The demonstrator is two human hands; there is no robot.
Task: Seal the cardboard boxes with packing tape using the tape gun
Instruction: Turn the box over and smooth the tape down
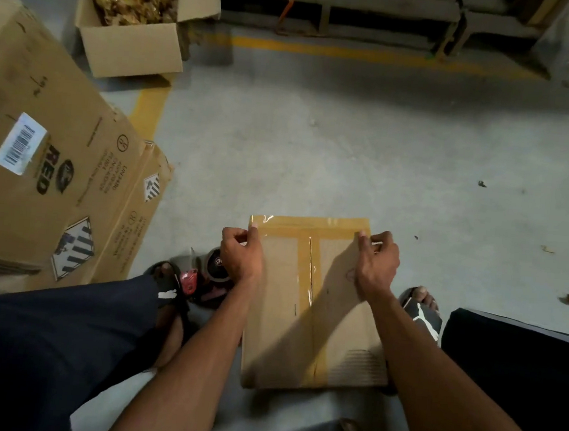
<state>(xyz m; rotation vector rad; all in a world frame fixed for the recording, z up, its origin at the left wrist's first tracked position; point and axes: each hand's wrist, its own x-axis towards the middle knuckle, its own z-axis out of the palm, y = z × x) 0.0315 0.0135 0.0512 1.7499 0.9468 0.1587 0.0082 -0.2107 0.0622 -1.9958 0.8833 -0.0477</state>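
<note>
I'm pressing glossy clear tape (309,225) onto a matt brown cardboard box (281,318); the floor (350,152) is looking like rough grey concrete, the tape gun (201,282) red plastic.

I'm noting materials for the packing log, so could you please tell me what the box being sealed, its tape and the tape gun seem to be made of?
The box looks like matte brown corrugated cardboard; ribbing shows at its near right corner. The tape seems thin clear-brownish plastic film, glossy with glare and wrinkles. The tape gun looks like red plastic, though it is partly hidden.
</note>
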